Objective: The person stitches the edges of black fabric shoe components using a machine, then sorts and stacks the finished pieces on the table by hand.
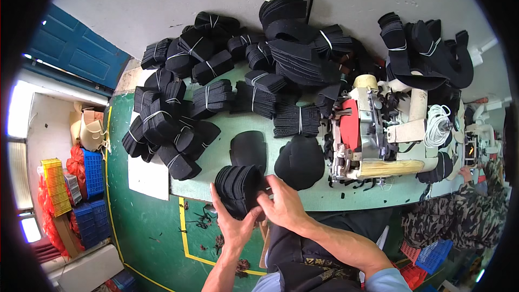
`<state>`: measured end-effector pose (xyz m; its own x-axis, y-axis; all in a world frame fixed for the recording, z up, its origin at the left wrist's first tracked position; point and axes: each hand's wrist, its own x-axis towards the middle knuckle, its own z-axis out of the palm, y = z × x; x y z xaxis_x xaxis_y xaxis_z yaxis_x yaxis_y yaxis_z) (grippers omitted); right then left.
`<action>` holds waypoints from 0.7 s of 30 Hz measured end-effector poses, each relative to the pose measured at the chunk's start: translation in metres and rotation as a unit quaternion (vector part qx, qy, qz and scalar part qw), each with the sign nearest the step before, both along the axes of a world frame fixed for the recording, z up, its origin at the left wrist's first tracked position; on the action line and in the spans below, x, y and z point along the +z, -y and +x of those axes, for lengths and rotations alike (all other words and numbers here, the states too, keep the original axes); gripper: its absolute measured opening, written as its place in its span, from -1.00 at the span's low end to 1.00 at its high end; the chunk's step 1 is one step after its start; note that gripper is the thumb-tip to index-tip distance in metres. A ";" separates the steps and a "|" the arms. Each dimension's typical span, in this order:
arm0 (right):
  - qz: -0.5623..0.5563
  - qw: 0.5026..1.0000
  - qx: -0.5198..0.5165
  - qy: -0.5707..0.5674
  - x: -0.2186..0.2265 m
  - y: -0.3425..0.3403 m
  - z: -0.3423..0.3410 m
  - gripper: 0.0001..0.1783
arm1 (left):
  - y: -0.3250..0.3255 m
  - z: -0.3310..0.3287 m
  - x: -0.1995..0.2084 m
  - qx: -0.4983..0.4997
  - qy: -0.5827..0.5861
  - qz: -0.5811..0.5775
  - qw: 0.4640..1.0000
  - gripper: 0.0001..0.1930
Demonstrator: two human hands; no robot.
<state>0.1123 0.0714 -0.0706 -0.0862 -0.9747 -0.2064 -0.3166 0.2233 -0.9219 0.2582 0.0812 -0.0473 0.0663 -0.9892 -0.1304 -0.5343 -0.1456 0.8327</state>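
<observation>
A stack of black fabric pieces (232, 188) is held between my two hands at the table's front edge. My left hand (233, 228) cups it from the left and below, thumb against its near side. On its right side my right hand (278, 201) has its fingers closed at the stack's edge. Just beyond lies a flat black piece (247, 148) on the table. To the right of it is another pile of flat black pieces (300, 163). Behind them, many black bundles (211, 97) tied with white bands are heaped.
A sewing machine (357, 130) with a red plate stands to the right on the green table (351, 199). A white cord coil (438, 124) hangs beside it. A person in camouflage clothing (459, 211) sits at the far right. Plastic crates (92, 173) are stacked at left.
</observation>
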 end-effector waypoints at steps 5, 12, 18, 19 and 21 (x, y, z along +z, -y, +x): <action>0.008 0.995 -0.102 0.015 -0.006 0.007 -0.044 -0.90 | 0.011 0.006 -0.008 0.180 -0.451 0.139 0.863 -0.20; -0.084 0.981 -0.039 -0.171 -0.005 0.012 -0.058 -0.48 | 0.014 0.013 -0.010 0.161 -0.489 0.179 0.839 -0.02; 0.133 0.985 0.051 0.100 -0.004 0.020 -0.020 -0.64 | 0.012 0.014 -0.017 0.134 -0.474 0.181 0.851 0.10; 0.151 0.979 0.052 0.129 -0.006 0.021 -0.018 -0.67 | 0.011 0.017 -0.019 0.133 -0.476 0.175 0.852 0.09; 0.170 0.971 0.055 0.157 -0.012 0.021 -0.012 -0.71 | 0.007 0.023 -0.024 0.134 -0.478 0.169 0.852 0.09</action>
